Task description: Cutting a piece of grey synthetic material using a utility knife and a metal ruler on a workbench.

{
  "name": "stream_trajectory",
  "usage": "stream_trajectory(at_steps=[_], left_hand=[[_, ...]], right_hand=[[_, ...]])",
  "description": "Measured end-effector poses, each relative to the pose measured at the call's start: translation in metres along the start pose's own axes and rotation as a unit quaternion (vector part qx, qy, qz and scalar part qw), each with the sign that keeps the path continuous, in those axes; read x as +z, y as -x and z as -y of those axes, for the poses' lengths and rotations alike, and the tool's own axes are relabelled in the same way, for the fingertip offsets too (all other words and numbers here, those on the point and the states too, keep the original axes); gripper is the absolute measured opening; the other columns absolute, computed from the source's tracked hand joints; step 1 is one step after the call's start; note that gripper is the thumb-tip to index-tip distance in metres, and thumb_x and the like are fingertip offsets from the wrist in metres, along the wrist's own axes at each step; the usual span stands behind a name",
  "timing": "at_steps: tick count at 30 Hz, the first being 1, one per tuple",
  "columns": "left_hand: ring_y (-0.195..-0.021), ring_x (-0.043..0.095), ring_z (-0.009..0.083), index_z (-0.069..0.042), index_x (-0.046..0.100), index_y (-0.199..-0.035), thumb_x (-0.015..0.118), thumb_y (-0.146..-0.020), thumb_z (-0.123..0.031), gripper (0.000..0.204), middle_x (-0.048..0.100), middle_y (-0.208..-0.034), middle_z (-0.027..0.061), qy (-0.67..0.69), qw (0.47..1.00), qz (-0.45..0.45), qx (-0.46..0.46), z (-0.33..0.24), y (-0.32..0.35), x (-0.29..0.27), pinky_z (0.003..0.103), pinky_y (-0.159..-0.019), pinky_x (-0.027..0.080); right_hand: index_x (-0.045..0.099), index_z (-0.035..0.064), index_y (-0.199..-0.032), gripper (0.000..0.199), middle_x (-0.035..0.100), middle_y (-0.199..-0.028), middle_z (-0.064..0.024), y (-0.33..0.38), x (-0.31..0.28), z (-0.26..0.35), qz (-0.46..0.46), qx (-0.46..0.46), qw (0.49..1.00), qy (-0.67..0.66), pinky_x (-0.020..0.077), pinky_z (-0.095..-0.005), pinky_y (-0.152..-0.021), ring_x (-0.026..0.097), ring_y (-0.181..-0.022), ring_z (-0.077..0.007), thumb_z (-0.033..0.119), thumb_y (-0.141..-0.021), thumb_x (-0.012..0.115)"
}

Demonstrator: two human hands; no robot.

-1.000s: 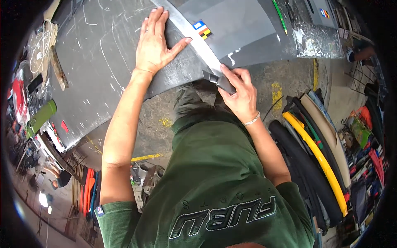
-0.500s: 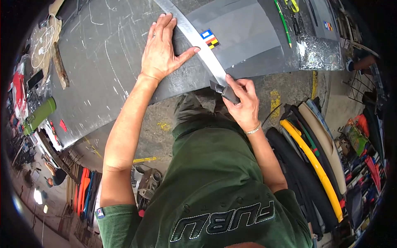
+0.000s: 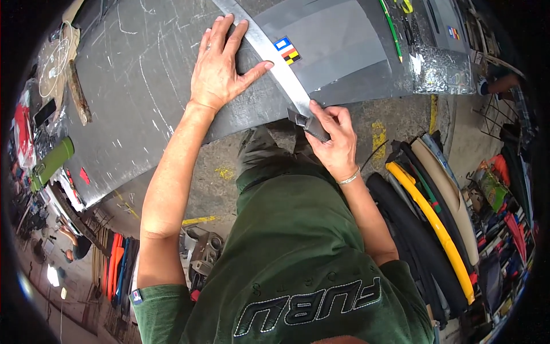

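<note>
A long metal ruler (image 3: pixel 264 47) lies slantwise across a dark grey sheet (image 3: pixel 338 40) that carries a small patch of coloured flags (image 3: pixel 287 50). My left hand (image 3: pixel 220 71) rests palm down with fingers spread, its fingertips and thumb on the ruler's left edge. By the ruler's near end, at the table edge, my right hand (image 3: pixel 335 135) is closed around a dark grey, angular object (image 3: pixel 314 126) that juts out toward the left. The fingers hide much of it, so its kind is unclear. My right forefinger reaches the ruler's end.
The scratched dark table (image 3: pixel 132 97) spreads left. A green pencil (image 3: pixel 392 31) and clear plastic (image 3: pixel 441 74) lie at its right. A wooden stick (image 3: pixel 78 92), a phone (image 3: pixel 44 113) and a green roll (image 3: pixel 52 163) sit far left. Fabric rolls, one yellow (image 3: pixel 432 229), stand lower right.
My left hand's fingers have spread a little wider on the ruler. The right hand keeps its grip near the ruler's end; the view has shifted slightly.
</note>
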State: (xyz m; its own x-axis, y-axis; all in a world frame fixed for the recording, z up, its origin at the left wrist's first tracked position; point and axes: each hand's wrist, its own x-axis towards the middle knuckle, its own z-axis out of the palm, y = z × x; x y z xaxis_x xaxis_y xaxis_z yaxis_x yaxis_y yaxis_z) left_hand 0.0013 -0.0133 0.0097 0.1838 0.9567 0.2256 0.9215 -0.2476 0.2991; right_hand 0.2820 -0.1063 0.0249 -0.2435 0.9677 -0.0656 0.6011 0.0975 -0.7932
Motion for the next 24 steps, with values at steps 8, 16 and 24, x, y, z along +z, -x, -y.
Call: stream_trajectory(at_steps=[8,16,24], left_hand=[[-0.150,0.036,0.0375,-0.010,0.052,-0.149,0.076,-0.083,-0.063,0.088,0.042,-0.158,0.0189,0.012,1.000,0.016,-0.014,-0.0028,0.0012,-0.0040,0.053,-0.124,0.027],[-0.149,0.038,0.0369,-0.010,0.053,-0.148,0.080,-0.079,-0.063,0.091,0.044,-0.158,0.0175,0.011,1.000,0.004,-0.002,-0.0038,-0.0014,-0.0034,0.052,-0.124,0.029],[-0.148,0.038,0.0370,-0.010,0.053,-0.148,0.082,-0.076,-0.062,0.093,0.044,-0.158,0.0173,0.003,1.000,-0.001,0.006,-0.0050,-0.0028,-0.0021,0.051,-0.123,0.030]], right_hand=[[0.069,0.0172,-0.136,0.075,0.060,-0.105,-0.0097,0.0004,0.0006,0.0020,0.001,0.001,1.000,0.005,0.0554,-0.0357,-0.081,0.064,-0.089,-0.0256,-0.002,-0.065,0.085],[0.070,0.0166,-0.134,0.072,0.061,-0.104,-0.0097,-0.0005,0.0017,0.0018,-0.015,-0.008,1.000,0.016,0.0563,-0.0361,-0.079,0.065,-0.090,-0.0261,-0.001,-0.065,0.085],[0.070,0.0160,-0.132,0.069,0.061,-0.104,-0.0099,-0.0006,0.0028,-0.0002,-0.026,-0.019,0.999,0.004,0.0571,-0.0374,-0.077,0.065,-0.088,-0.0268,0.001,-0.067,0.086]])
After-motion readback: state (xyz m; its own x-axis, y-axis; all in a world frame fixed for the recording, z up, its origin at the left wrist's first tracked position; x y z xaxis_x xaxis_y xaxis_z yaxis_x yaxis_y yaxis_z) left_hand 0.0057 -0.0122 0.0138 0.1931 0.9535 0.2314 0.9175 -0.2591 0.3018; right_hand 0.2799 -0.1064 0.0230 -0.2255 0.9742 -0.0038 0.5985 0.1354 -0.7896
